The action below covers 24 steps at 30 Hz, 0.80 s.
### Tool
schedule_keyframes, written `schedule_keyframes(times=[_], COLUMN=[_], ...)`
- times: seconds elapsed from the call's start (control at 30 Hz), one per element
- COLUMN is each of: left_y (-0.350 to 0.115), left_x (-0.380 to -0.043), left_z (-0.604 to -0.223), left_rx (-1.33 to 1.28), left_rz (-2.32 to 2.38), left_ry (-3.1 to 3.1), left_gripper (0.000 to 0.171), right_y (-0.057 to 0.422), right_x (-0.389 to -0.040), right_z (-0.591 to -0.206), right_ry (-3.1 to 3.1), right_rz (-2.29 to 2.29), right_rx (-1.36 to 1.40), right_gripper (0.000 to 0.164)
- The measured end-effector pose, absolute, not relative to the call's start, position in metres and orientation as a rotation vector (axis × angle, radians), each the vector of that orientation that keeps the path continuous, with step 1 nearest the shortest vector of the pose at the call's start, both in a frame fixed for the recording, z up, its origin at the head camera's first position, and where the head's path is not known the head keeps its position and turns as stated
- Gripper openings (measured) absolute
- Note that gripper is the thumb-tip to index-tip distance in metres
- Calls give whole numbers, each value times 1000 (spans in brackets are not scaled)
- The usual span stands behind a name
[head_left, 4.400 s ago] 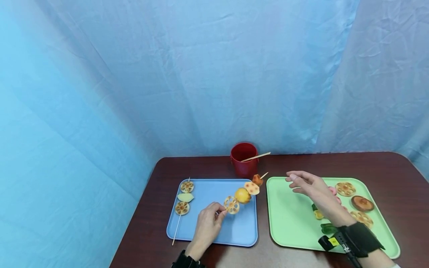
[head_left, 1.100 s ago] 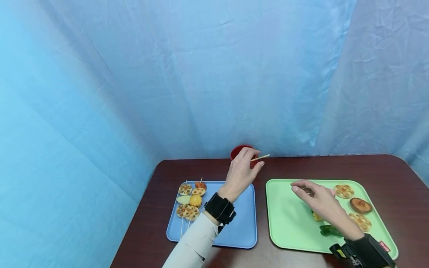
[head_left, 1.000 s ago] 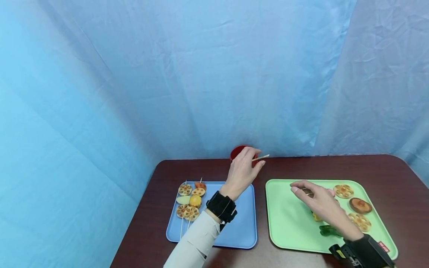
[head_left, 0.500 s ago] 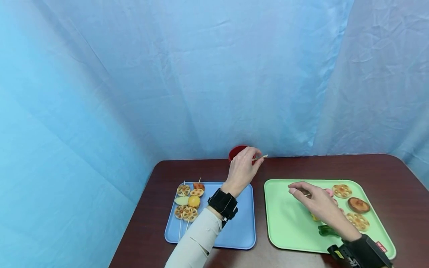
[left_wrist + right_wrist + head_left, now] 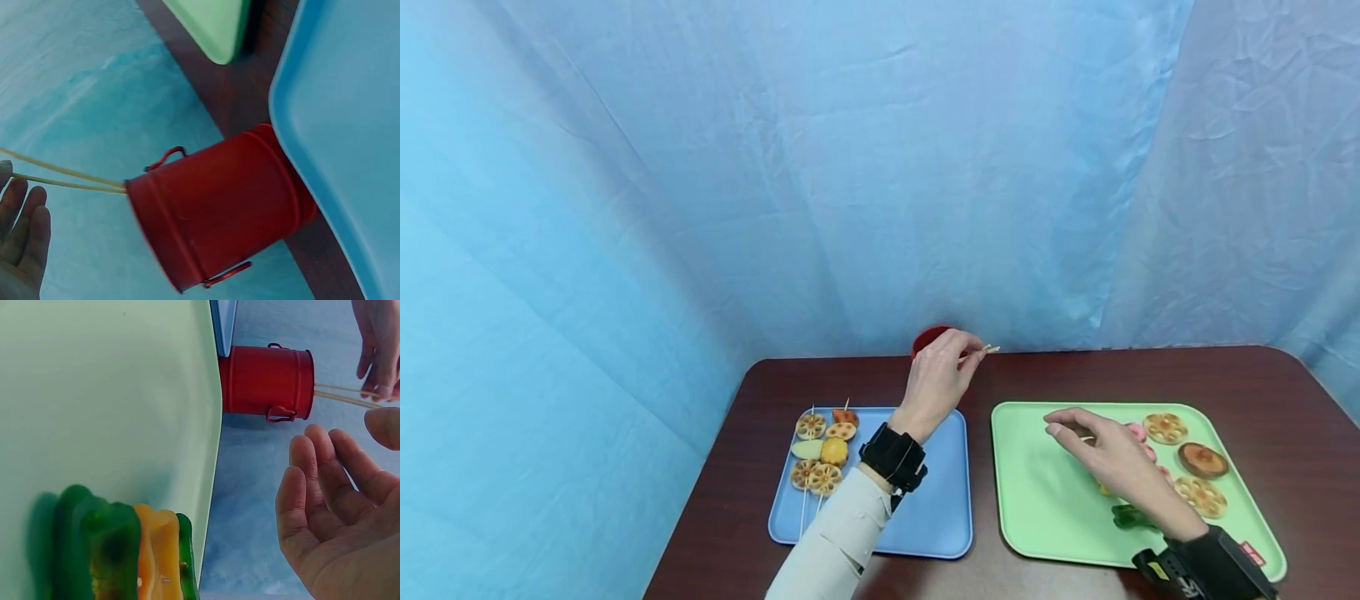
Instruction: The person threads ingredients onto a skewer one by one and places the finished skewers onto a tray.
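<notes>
Pinching one thin stick between thumb and fingertips, the left hand is over the red bucket, which stands by the bench's far edge, near the blue tray's far right corner. A second stick leans out over the bucket's rim. The right hand, thumb apart from loosely bent fingers, hovers above the green tray; a green pepper piece lies towards that tray's near edge.

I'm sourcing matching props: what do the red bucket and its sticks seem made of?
Red bucket: probably painted metal, satin, from its raised bands and looped side handles. Sticks: likely uncoated wood or bamboo, matt, given their plain straw colour.
</notes>
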<state>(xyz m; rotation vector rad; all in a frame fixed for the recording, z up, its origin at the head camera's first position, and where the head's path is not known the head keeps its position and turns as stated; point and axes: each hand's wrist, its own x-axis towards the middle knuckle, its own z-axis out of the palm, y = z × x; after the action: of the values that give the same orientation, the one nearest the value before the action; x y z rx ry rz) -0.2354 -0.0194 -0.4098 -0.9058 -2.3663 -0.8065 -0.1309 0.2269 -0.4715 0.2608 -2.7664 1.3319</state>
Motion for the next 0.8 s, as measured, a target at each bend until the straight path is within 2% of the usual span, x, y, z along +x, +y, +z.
schedule_keyframes(times=[0.6,0.8], left_y=[-54,-61], left_x=[-198,-189], left_z=[-354,-343], left_rx=[-1091,-1064], left_rz=[-1125,-1363], left_ry=[-1893,-1759], left_gripper=[20,20], right_y=[232,226], right_x=[-127,-125], right_z=[-468,-467], right_ry=[-2773,-2734], right_rz=[1394,1384], right_rx=[248,285], right_gripper=[39,32])
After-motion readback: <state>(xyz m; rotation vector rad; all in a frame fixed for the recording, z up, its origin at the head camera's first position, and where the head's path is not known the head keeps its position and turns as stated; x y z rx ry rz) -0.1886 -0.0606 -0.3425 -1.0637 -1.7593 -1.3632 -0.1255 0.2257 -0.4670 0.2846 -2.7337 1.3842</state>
